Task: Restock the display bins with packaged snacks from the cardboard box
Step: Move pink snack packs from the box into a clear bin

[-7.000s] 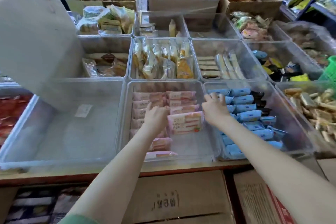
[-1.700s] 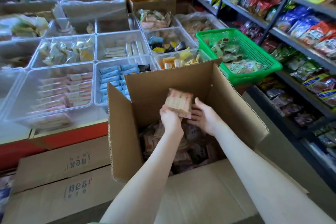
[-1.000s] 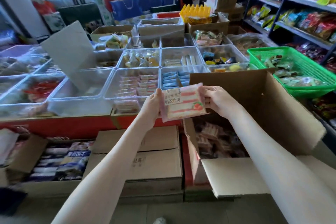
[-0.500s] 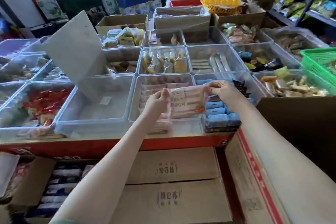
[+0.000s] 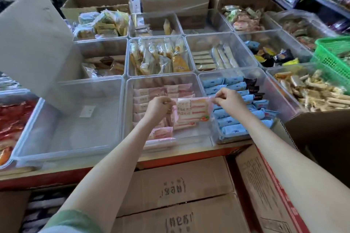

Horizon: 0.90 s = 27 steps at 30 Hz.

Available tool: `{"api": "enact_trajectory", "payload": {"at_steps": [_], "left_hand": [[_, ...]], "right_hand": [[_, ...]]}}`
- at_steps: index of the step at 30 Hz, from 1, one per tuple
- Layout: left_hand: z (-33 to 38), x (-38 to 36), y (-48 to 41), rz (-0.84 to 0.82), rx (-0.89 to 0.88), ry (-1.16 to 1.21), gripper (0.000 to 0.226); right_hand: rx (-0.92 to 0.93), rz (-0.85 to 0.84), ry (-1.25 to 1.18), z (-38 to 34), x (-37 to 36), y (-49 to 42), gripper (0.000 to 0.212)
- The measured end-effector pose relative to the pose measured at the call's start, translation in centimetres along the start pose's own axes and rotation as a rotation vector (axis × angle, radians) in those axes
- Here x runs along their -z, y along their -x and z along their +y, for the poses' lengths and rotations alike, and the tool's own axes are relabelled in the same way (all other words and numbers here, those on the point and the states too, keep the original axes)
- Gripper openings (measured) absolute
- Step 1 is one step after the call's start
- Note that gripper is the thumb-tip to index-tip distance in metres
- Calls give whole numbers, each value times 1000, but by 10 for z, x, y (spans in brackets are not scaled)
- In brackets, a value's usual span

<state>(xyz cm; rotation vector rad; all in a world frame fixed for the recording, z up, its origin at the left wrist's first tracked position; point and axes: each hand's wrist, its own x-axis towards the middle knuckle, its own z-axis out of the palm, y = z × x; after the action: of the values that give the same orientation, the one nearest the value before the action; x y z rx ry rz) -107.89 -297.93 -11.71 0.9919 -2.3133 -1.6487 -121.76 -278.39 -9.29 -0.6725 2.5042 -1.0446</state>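
Pink plastic wraps the snack pack (image 5: 191, 111), which has white writing and a small red picture on it. Both hands hold it up flat. The left hand (image 5: 158, 107) is on its left edge, and the fingers (image 5: 167, 103) there are pinched tight on the wrapper. The right hand (image 5: 228, 98) is on its top right corner, with the fingers (image 5: 217, 100) pinched on it too.

The pack hangs just over a clear bin (image 5: 126, 111) at the middle of the table's front edge. More pink packs (image 5: 147, 98) lie in rows inside this bin, mostly on its left side.

Just to the right is a bin full of blue packs (image 5: 234, 89). Just to the left is another see-through bin (image 5: 56, 138) with a small white label on its bottom. A grey board (image 5: 34, 39) leans over its far left corner.

The table (image 5: 189, 157) has a red front edge. Closed brown boxes (image 5: 180, 185) are stacked below that edge. The open cardboard box (image 5: 322, 132) stands by the right end of the front edge, dark inside. A green basket (image 5: 333, 53) sits at the table's right edge.
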Motion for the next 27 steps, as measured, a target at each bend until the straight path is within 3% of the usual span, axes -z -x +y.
{"api": "enact_trajectory", "payload": {"at_steps": [5,9,14,20,27], "left_hand": [[-20,-1,-12,52,38,100,26],[-34,1,-23,104,3,45,20],[-50,-6,-28,-17,-80,-506,17],[-60,-16,-32,-66,-130,-1024,19],[-72,-30,-38,1,-51,-1076,25]], "right_hand": [[53,15,72,-13,-16,-13,8],[35,-64,142,-1,-32,-22,10],[166,-39,719,16,-54,-34,10],[229,-68,1019,6,-85,-40,21],[294,-96,1197,16,-110,-42,41]]}}
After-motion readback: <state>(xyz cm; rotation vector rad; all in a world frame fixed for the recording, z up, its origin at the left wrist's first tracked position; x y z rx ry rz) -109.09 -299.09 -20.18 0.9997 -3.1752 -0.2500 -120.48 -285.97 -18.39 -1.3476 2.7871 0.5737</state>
